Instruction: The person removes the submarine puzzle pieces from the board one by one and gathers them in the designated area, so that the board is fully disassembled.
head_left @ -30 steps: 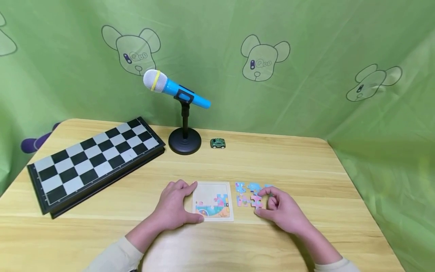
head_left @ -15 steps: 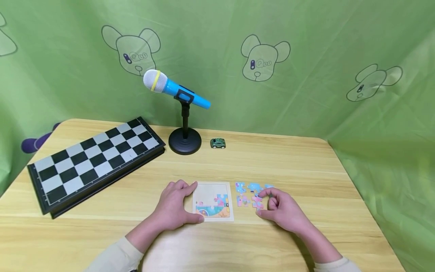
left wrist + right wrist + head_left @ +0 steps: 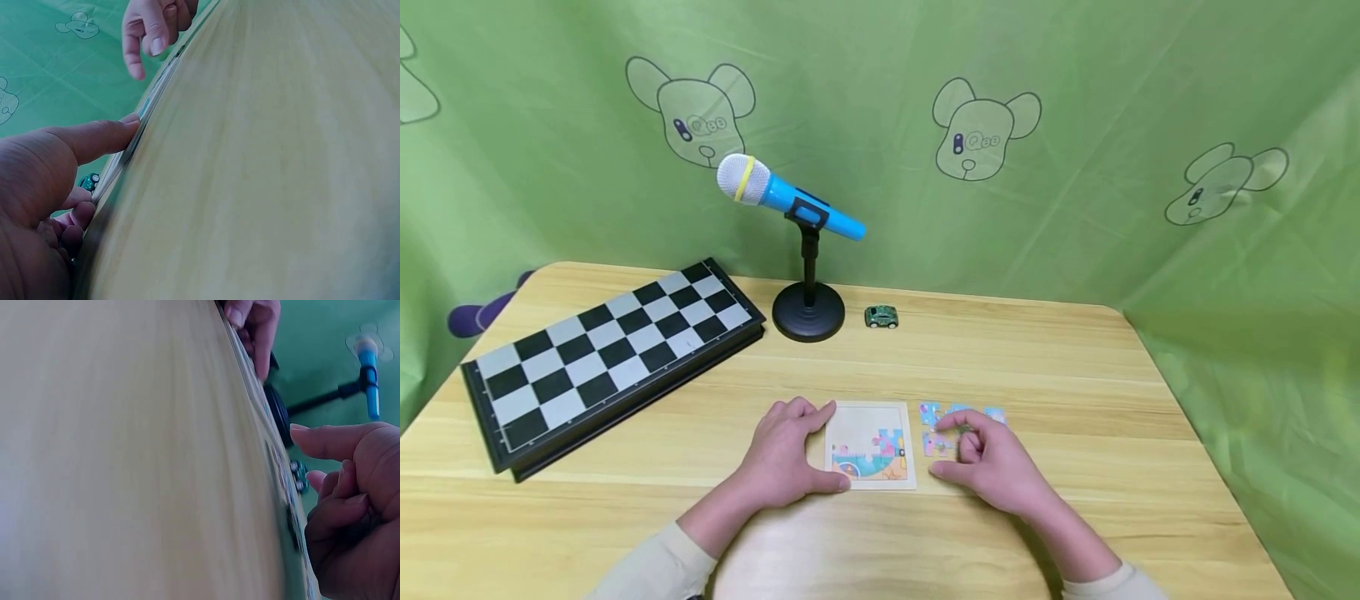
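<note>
In the head view, my left hand (image 3: pixel 782 454) holds the left side of a pale puzzle board (image 3: pixel 911 467), its index finger at the upper left corner and thumb on the lower edge. Joined puzzle pieces (image 3: pixel 868 467) fill the board's bottom and part of its right side. My right hand (image 3: pixel 992 462) hovers to the right of the board, thumb and index finger apart with nothing between them. Under its fingertips lies a pink puzzle piece (image 3: pixel 934 444). A blue puzzle piece (image 3: pixel 929 412) is just above that. The hand partly covers other loose pieces.
A folded chessboard (image 3: pixel 617 350) lies at the left of the wooden table (image 3: pixel 1075 375). Behind the puzzle stand a blue toy microphone (image 3: pixel 812 208) on a black stand (image 3: pixel 808 310) and a small green toy car (image 3: pixel 881 317). A green curtain (image 3: pixel 865 108) hangs behind the table.
My right hand has moved left, from the pink piece in the middle to the pieces nearest the board. My left hand has stayed on the board.
</note>
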Motion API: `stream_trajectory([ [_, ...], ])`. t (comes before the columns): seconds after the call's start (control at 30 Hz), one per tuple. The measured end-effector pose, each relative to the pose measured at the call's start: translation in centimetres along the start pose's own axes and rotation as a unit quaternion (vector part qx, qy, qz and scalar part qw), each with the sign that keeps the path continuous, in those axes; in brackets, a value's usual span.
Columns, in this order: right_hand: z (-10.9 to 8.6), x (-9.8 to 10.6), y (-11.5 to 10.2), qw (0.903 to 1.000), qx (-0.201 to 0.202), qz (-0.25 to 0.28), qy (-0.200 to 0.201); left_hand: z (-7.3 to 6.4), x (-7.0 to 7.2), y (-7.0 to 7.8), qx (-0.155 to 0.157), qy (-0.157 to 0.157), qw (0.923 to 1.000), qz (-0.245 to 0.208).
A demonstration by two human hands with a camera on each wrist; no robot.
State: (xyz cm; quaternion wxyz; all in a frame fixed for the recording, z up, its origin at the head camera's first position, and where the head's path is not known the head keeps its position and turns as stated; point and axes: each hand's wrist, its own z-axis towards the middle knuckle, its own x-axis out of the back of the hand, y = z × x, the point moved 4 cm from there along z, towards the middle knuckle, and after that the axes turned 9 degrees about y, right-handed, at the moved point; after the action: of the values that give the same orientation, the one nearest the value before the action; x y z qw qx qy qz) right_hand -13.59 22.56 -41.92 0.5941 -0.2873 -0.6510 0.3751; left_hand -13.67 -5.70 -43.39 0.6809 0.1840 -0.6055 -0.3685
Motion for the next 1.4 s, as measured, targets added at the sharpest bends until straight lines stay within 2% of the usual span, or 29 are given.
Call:
stream_trajectory([
  [0.3, 1.0, -3.1, -1.9, 0.9989, 0.039, -0.001, -0.028, 0.0, 0.0, 0.0, -0.002, 0.001, 1.0, -0.003],
  [0.6, 1.6, -4.9, -3.0, 0.9977, 0.033, -0.034, -0.048, 0.0, 0.1, 0.0, -0.001, -0.002, 1.0, -0.006],
  [1.0, 1.7, -5.4, -3.7, 0.9971, 0.006, -0.058, -0.048, 0.0, 0.1, 0.0, -0.005, 0.002, 1.0, -0.003],
  [1.4, 1.8, -5.6, -3.4, 0.9975, -0.014, -0.051, -0.047, 0.0, 0.1, 0.0, -0.007, 0.002, 1.0, -0.002],
])
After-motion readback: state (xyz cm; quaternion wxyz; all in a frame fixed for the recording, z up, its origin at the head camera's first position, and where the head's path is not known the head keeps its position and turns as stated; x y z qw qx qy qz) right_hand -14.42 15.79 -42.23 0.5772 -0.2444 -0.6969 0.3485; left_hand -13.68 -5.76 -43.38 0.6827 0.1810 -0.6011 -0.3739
